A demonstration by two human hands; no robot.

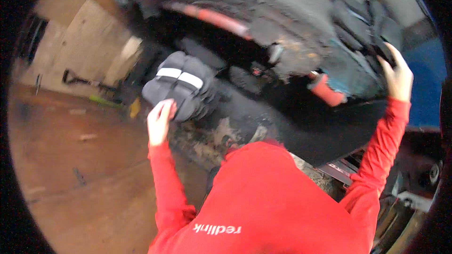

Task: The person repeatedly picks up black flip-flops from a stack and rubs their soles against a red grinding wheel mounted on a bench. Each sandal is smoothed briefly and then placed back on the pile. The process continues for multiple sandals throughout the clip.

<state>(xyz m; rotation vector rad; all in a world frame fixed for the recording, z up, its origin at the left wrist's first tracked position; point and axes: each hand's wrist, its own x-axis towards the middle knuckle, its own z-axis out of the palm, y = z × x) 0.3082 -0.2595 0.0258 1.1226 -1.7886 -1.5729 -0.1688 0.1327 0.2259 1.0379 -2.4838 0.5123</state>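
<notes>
My left hand point(161, 118) is closed at the near edge of a stack of grey, rounded, lobed pads point(181, 63) with a white band across the top. Its fingertips are pressed together there, and the stack hides part of the grip. Out at the far right, my right hand point(398, 73) has its thumb and fingers curled around the near end of some black, rounded flat pieces point(351, 23) lying on a dark, worn surface. Blur makes the exact kind of both sets of pieces hard to tell.
A red cylinder point(327, 90) sits left of my right hand, and a long red bar point(214, 19) crosses the far side. At left, a black-handled tool point(89, 81) lies by tan boards point(70, 42). A blue panel point(426, 80) stands at right.
</notes>
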